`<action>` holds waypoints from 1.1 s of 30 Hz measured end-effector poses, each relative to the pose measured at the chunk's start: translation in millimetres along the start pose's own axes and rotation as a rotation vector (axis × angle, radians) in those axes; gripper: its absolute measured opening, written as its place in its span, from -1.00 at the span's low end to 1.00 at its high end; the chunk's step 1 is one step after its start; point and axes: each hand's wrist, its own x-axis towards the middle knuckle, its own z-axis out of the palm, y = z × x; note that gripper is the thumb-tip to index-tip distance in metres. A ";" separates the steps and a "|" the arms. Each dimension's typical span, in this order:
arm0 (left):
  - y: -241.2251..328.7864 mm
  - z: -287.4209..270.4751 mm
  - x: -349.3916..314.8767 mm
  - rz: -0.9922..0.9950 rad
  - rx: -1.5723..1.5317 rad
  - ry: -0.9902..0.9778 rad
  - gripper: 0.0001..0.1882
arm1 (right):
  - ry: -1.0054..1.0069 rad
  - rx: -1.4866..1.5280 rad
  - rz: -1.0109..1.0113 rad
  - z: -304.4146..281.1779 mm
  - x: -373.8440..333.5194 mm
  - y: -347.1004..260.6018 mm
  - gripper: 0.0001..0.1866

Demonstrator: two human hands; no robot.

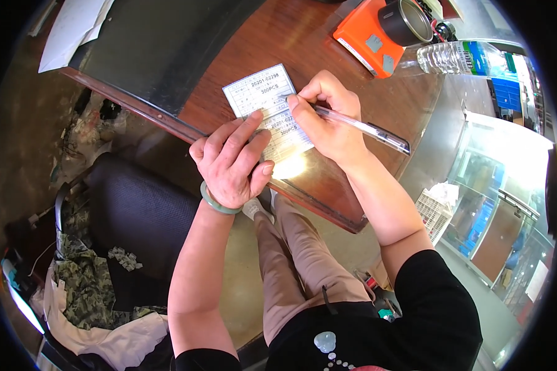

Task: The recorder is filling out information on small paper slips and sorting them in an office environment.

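From above: the left hand (234,162) lies flat, fingers spread and released, pressing down the lower edge of a white printed label sheet (267,111) on the brown wooden desk (303,43). A pale green bangle (218,203) rings that wrist. The right hand (327,117) is pinched around a clear pen (362,128), its tip touching the sheet's middle. Farther back on the desk sit an orange box (362,38), a dark metal cup (406,21) and a lying plastic bottle (458,57). A black chair (136,210) stands left.
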 end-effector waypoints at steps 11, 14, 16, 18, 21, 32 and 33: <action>1.4 -0.1 0.4 -0.020 -0.002 0.004 -0.67 | -0.033 -0.043 0.054 -0.8 -1.0 -2.9 -0.81; 1.8 -0.4 0.2 -0.022 -0.002 0.002 -0.67 | -0.037 -0.048 0.048 -0.8 -0.6 -3.2 -0.74; 2.1 0.2 -0.5 -0.026 -0.004 0.003 -0.67 | 0.001 -0.036 0.029 -0.2 -0.2 -2.6 -0.75; 2.0 0.2 -0.8 -0.030 -0.004 0.002 -0.67 | -0.006 -0.045 0.050 -0.3 -1.1 -3.9 -0.78; 1.1 0.1 -0.7 -0.025 -0.012 0.013 -0.67 | -0.017 -0.064 0.050 -0.9 -0.9 -3.4 -0.79; 1.1 -1.1 0.5 -0.009 -0.008 0.009 -0.68 | 0.112 0.311 0.155 -12.1 0.0 -7.2 -0.81; 1.0 -0.5 0.0 -0.009 -0.010 0.009 -0.68 | 0.112 0.309 0.156 -12.9 0.2 -11.3 -0.81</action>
